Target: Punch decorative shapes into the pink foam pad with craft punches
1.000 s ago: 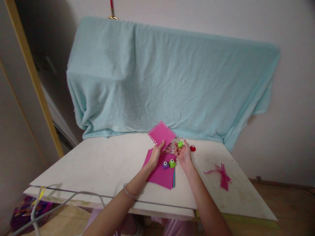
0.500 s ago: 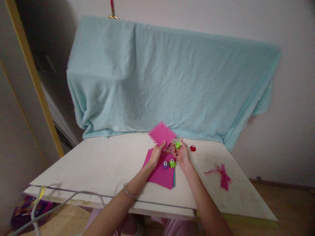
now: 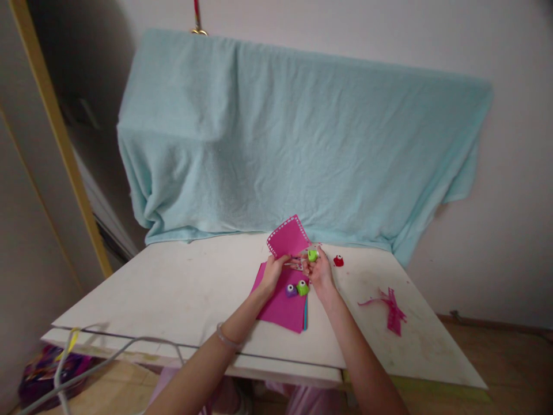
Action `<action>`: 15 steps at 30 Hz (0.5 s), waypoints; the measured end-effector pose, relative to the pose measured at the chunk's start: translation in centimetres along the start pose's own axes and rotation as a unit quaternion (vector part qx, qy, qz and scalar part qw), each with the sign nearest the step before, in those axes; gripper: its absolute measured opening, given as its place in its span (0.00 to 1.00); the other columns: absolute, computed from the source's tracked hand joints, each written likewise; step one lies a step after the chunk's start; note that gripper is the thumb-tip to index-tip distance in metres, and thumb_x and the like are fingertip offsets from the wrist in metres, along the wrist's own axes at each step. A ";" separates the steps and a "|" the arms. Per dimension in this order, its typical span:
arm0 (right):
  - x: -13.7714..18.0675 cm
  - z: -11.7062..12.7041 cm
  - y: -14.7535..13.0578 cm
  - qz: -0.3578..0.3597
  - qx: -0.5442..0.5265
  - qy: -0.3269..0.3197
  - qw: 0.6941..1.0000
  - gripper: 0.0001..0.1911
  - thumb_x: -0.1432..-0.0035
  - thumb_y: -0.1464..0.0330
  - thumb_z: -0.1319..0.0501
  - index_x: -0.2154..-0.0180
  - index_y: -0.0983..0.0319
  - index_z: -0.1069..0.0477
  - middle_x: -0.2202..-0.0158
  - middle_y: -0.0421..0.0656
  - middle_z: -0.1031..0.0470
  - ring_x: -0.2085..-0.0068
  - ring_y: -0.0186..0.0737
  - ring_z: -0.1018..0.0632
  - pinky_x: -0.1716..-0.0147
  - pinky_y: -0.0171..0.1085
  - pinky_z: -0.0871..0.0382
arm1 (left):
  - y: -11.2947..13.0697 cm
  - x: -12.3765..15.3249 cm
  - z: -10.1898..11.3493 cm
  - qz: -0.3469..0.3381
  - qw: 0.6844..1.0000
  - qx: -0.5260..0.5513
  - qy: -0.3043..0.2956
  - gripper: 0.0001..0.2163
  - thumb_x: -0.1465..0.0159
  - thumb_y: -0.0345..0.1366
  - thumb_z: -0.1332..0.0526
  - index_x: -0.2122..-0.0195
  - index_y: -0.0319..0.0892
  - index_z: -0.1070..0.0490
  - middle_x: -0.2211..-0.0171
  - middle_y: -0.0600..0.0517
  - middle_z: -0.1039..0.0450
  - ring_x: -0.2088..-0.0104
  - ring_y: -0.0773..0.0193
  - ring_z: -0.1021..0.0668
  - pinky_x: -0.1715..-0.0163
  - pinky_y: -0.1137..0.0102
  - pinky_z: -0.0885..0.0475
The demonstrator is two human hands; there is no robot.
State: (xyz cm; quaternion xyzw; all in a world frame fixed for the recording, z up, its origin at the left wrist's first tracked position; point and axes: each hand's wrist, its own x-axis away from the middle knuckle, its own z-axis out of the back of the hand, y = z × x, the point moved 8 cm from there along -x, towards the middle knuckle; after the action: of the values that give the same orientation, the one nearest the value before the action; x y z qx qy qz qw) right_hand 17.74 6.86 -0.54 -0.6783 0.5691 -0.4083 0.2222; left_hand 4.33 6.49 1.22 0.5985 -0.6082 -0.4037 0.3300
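Just below frame centre, the left hand (image 3: 270,274) pinches square pink hole-edged paper (image 3: 286,240); the right hand (image 3: 321,273) grips a lime-green plastic punch (image 3: 312,255).

A pale wall (image 3: 522,173) fills the upper right in front of me, in soft, dim light. A light blue cloth (image 3: 302,138) drapes across the centre, its hem reaching the white table (image 3: 173,288). A yellow strip (image 3: 58,138) slants down the left; brownish floor (image 3: 510,360) shows lower right.

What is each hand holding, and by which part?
Left hand: the pink punched sheet, by its near edge. Right hand: a small green punch; the part gripped is too small to tell.
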 end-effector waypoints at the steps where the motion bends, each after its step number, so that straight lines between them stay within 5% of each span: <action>1: 0.1 0.0 -0.2 0.011 -0.007 0.000 1.000 0.22 0.38 0.52 0.46 0.72 0.63 0.30 0.84 0.42 0.30 0.84 0.32 0.34 0.86 0.30 0.44 | 0.0 0.0 0.0 0.003 1.000 0.002 0.001 0.09 0.45 0.36 0.39 0.68 0.36 0.23 0.66 0.41 0.19 0.67 0.51 0.19 0.63 0.60 0.25; 8: 1.3 -0.5 -1.8 0.080 -0.036 0.011 0.996 0.15 0.45 0.56 0.35 0.71 0.61 0.31 0.79 0.38 0.26 0.82 0.32 0.31 0.83 0.31 0.38 | -1.2 -0.2 0.1 0.029 0.999 0.013 -0.007 0.09 0.47 0.36 0.38 0.69 0.36 0.23 0.65 0.39 0.20 0.65 0.50 0.19 0.59 0.58 0.25; 15: 2.6 -2.1 -3.2 0.137 -0.051 -0.013 0.989 0.13 0.48 0.58 0.32 0.67 0.60 0.28 0.69 0.40 0.22 0.69 0.38 0.21 0.71 0.35 0.27 | -2.2 -0.7 0.7 0.039 0.998 0.039 0.019 0.09 0.50 0.35 0.36 0.71 0.34 0.25 0.68 0.39 0.20 0.65 0.49 0.18 0.60 0.58 0.25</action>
State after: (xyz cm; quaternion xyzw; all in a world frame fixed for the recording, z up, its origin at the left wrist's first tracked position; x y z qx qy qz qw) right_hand 18.02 5.49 3.87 -0.6095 0.6741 -0.3350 0.2487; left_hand 4.75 7.33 -1.04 0.5938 -0.6403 -0.3552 0.3336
